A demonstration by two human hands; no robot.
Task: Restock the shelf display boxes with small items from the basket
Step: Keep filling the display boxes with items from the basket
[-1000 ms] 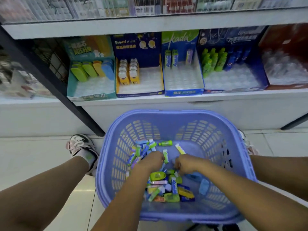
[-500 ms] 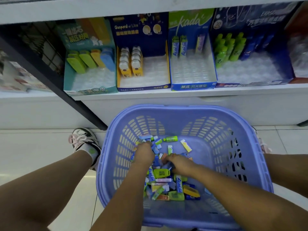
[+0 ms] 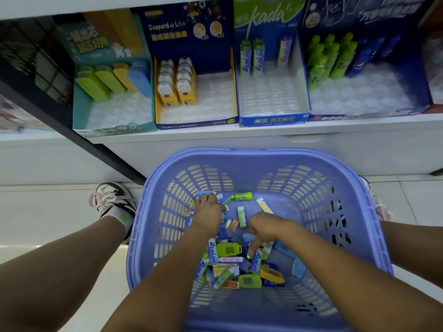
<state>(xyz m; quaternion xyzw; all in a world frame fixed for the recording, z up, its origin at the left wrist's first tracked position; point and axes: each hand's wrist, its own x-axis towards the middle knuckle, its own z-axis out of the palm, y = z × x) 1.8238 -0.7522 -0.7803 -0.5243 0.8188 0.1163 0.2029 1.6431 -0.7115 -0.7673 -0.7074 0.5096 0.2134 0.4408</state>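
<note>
A purple plastic basket (image 3: 239, 155) stands on the floor below the shelf, with a pile of small items (image 3: 230, 264) in its bottom: blue-white kada sticks, green and yellow cases, a green bottle (image 3: 242, 196). My left hand (image 3: 208, 212) is at the far left of the pile, its fingers curled over small blue packets. My right hand (image 3: 263, 228) hovers over the middle of the pile, one finger pointing down onto a kada stick (image 3: 256, 261); its other fingers are hidden. On the shelf stand a teal box (image 3: 115, 127), a Gaspard box (image 3: 196, 122), a kada box (image 3: 273, 120) and a navy box (image 3: 364, 114), each partly filled.
A black slanted shelf post (image 3: 72, 130) runs down to the basket's left corner. My left shoe (image 3: 112, 200) is beside the basket, my right shoe (image 3: 381, 209) behind its right rim. A reddish box (image 3: 435, 68) sits at the shelf's right edge. White tiled floor surrounds the basket.
My left hand slid to the far left of the pile. My right hand drew back to the pile's middle with a finger pointing down. The view dropped closer to the shelf boxes.
</note>
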